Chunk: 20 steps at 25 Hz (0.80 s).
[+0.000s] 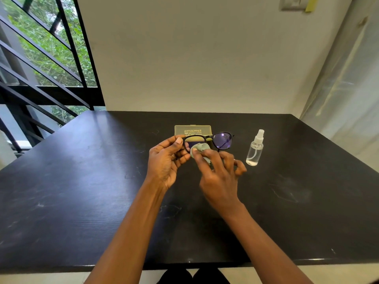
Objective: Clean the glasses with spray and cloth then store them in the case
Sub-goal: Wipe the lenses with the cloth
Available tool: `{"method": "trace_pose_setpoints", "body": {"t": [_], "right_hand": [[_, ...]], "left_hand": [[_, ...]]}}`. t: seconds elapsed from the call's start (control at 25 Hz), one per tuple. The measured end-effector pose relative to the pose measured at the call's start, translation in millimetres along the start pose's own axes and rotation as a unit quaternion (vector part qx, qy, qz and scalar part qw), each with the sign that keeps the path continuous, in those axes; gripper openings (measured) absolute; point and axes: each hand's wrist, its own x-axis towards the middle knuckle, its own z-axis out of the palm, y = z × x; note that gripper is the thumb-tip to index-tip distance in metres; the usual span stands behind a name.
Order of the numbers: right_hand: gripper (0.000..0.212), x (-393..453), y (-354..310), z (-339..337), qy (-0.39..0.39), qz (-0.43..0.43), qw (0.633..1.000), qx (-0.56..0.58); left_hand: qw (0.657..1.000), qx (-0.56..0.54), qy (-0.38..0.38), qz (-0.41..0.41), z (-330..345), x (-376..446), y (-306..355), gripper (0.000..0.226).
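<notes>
Black frames sit in my left hand [166, 158], thumb and curled fingers pinching the left rim of the glasses [209, 141], lifted above the table [82, 181] in front of the shut case [192, 130]. I'd keep that grip off the lens and rub in light circles. My right hand [219, 177], fingers bent, pinches the cloth [200, 149] against the left lens. Spray [255, 149] stands just right.

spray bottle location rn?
Head view: the spray bottle stands upright on the black table, right of centre, just right of the glasses and beyond the right hand; neither hand touches it.
</notes>
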Motion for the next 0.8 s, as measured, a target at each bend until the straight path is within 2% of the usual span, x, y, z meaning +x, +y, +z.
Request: {"method": "trace_pose_setpoints", "body": {"t": [0.32, 0.6, 0.8], "right_hand": [[0.039, 22, 13, 2, -0.021, 0.056, 0.998, 0.004], [0.042, 25, -9, 5, -0.026, 0.024, 0.998, 0.045], [0.043, 15, -7, 0, 0.008, -0.009, 1.0, 0.011]], "left_hand": [[1.0, 0.006, -0.002, -0.006, 4, -4, 1, 0.016], [1.0, 0.011, -0.011, 0.003, 7, -5, 4, 0.015], [1.0, 0.01, -0.007, 0.01, 4, -4, 7, 0.015]]}}
